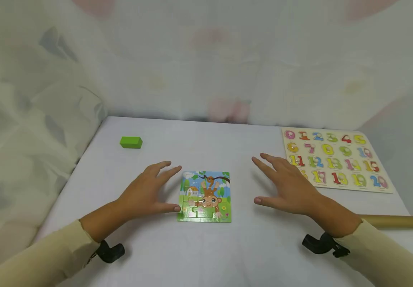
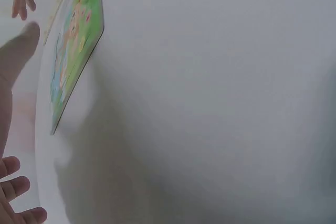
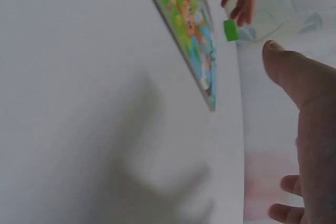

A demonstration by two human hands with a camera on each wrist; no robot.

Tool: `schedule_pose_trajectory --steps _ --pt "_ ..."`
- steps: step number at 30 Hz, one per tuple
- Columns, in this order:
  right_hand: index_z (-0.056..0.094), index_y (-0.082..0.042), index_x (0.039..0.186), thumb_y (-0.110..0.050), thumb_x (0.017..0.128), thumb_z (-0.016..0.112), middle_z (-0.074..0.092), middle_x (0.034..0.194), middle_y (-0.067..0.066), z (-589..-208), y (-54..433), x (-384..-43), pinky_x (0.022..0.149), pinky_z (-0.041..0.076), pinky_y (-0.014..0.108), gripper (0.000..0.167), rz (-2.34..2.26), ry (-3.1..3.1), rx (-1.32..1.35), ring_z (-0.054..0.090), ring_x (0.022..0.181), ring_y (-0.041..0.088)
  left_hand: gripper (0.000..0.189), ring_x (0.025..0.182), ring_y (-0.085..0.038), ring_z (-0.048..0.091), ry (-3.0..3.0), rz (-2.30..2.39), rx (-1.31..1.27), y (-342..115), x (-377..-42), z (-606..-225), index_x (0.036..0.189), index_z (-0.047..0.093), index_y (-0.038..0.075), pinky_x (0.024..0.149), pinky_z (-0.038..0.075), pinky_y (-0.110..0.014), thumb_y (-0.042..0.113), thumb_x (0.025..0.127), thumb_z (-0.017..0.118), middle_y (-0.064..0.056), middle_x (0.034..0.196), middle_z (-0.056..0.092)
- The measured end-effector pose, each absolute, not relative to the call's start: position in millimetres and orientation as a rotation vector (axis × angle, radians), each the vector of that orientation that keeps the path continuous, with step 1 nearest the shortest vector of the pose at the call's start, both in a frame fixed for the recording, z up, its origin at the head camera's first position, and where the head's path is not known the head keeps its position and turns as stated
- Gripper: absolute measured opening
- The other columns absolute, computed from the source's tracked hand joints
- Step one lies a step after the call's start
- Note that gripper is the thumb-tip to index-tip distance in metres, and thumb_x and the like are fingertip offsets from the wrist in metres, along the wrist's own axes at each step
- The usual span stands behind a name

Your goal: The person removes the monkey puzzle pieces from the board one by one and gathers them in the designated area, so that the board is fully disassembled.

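Note:
A small square jigsaw puzzle (image 1: 206,197) with a monkey picture lies flat on the white table between my two hands. My left hand (image 1: 149,189) hovers at its left side, fingers spread and thumb tip right by the puzzle's lower left edge. To the right, my right hand (image 1: 289,185) is held over the table with thumb and fingers apart, a gap away from the puzzle. Neither hand holds anything. The left wrist view shows the puzzle (image 2: 79,40) edge-on past the left thumb (image 2: 21,48); in the right wrist view the right thumb (image 3: 294,69) is near.
A green block (image 1: 131,142) sits at the back left of the table. At the right lies a wooden number board (image 1: 335,159), partly behind my right hand. A brownish-gold rod (image 1: 393,221) lies by the right forearm. Patterned cloth (image 1: 206,59) hangs behind the table.

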State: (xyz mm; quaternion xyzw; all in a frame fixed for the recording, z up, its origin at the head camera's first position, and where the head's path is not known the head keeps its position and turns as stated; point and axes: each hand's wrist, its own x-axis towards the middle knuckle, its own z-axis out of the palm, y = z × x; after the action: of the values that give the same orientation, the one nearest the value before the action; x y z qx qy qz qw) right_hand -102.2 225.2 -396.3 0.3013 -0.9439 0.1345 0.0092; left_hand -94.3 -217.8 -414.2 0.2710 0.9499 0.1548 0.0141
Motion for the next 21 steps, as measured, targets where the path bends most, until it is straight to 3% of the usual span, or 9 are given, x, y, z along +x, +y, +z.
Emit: schedule_pose_trajectory --steps 3,7,13,21 --pt "0.034 -0.028 0.169 -0.065 0.087 0.079 0.044 0.161 0.010 -396.5 215.0 -105.8 0.107 0.045 0.064 0.101 0.461 -2.951 0.968 0.048 0.140 0.036 0.102 0.147 -0.037 0.042 2.972 0.517 0.829 -215.8 -88.6 -419.9 0.165 0.043 0.028 0.110 0.045 -0.061 0.072 0.081 0.082 -0.013 0.161 0.045" --pt "0.040 -0.029 0.166 -0.064 0.089 0.079 0.053 0.148 0.006 -395.9 199.3 -110.9 0.102 0.048 0.056 0.093 0.508 -2.956 1.011 0.054 0.129 0.029 0.088 0.139 -0.033 0.049 2.994 0.587 0.821 -208.9 -79.8 -424.4 0.159 0.053 0.022 0.107 0.048 -0.055 0.058 0.086 0.086 -0.010 0.151 0.052" --pt "0.050 -0.023 0.161 -0.057 0.092 0.079 0.060 0.138 0.005 -398.8 177.6 -119.1 0.102 0.050 0.051 0.083 0.634 -2.965 1.115 0.056 0.125 0.024 0.073 0.120 -0.027 0.056 2.993 0.670 0.824 -189.5 -64.7 -429.2 0.147 0.064 0.014 0.096 0.052 -0.047 0.047 0.086 0.088 -0.008 0.135 0.059" --pt "0.057 -0.017 0.156 -0.045 0.094 0.081 0.062 0.134 0.004 -411.4 153.5 -135.7 0.106 0.050 0.046 0.073 0.844 -2.965 1.263 0.057 0.124 0.018 0.074 0.110 -0.027 0.057 3.003 0.621 0.809 -166.4 -50.8 -434.0 0.145 0.067 0.013 0.090 0.049 -0.046 0.047 0.084 0.090 -0.008 0.125 0.060"
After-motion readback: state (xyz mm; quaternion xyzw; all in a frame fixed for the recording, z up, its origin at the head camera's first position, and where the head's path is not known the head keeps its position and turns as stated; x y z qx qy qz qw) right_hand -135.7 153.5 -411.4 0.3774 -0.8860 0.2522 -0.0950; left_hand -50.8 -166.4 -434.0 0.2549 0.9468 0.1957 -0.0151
